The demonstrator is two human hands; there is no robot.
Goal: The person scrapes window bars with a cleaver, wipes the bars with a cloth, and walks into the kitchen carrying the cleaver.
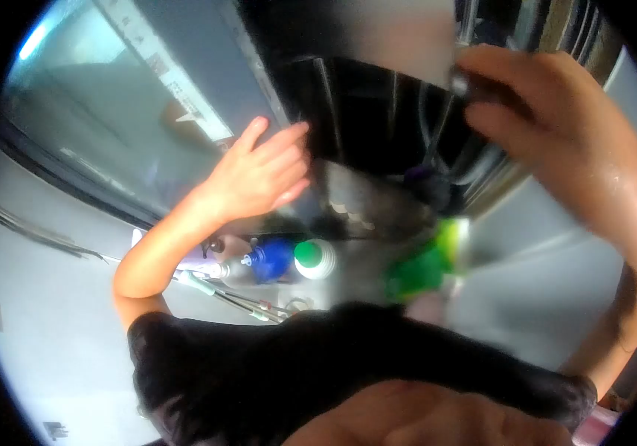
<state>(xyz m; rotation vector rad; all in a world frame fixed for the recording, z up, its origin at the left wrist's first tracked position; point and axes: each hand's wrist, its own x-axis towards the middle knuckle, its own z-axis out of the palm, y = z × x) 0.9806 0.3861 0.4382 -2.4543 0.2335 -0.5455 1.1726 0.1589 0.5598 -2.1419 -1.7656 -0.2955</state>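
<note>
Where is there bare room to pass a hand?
Between the white bottle and the green bottle is a blurred gap; another bare patch lies between the green bottle and right forearm. Crowded: the blue bottle and its neighbours, below the left hand.

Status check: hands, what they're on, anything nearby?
Left hand open, apparently empty. Right hand at edge of blurred pale panel, grip unclear. Blue bottle and green-capped bottle lower in view, apart from both hands.

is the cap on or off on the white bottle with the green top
On: the green cap sits over the top of the white bottle. Cannot tell whether it is screwed tight.
</note>
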